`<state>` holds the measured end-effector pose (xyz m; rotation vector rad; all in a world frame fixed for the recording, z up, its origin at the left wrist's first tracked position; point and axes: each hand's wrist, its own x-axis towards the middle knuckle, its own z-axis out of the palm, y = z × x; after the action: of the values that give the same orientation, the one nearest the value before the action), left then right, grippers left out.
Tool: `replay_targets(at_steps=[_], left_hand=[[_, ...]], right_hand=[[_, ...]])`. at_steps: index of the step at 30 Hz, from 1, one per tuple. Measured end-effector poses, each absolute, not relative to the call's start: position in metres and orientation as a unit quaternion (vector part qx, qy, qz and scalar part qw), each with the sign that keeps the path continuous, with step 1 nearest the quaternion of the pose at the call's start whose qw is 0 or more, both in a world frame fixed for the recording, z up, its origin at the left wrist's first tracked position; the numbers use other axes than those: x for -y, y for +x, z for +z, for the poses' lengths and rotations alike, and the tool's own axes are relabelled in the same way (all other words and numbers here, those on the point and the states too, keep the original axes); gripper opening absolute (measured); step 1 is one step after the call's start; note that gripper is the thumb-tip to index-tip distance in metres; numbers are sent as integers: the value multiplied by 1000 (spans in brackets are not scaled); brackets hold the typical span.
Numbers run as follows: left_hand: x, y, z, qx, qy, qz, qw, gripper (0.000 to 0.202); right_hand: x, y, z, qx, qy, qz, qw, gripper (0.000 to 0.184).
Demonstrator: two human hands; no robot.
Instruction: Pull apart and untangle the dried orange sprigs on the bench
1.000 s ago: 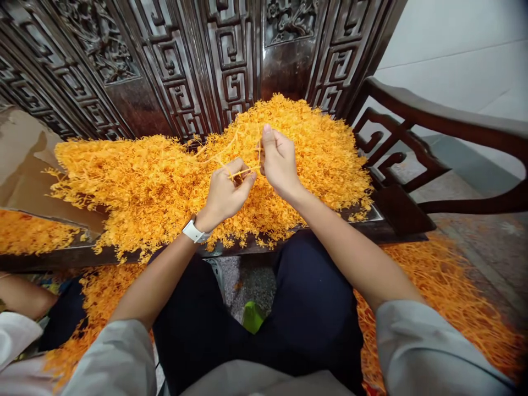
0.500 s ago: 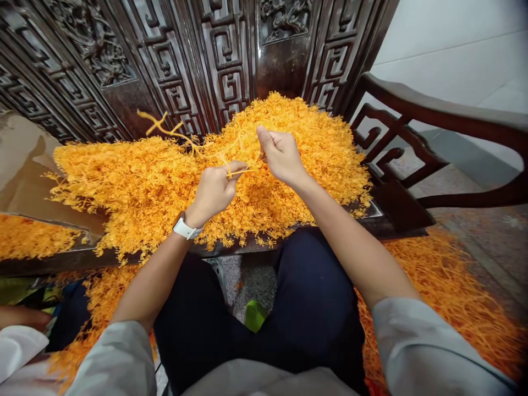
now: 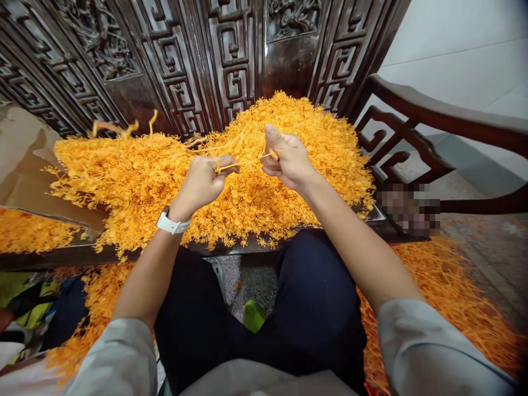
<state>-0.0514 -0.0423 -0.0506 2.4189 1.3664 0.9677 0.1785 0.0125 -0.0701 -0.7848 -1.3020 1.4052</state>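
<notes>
No text, label, brand, number or sign can be read anywhere — only carved patterns are seen on the dark wooden panels (image 3: 231,60).

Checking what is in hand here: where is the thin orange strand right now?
In the head view, the orange strand stretches between the left hand and the right hand, pinched by both, just above the middle of the orange pile on the carved wooden bench.

both hands (image 3: 247,168) raised close together, fingers pinched.

strands (image 3: 140,176) on bench (image 3: 61,256)
</notes>
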Motion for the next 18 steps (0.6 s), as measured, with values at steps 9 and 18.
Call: replay_targets(at_steps=[9,18], left_hand=[[15,-113,-68,-573,722,369,119,19],[29,-71,-69,-501,823,262,-48,31]], right_hand=[[-66,232,-107,592,-430,324,599,72],[-12,187,-83,768,-357,267,460,62]])
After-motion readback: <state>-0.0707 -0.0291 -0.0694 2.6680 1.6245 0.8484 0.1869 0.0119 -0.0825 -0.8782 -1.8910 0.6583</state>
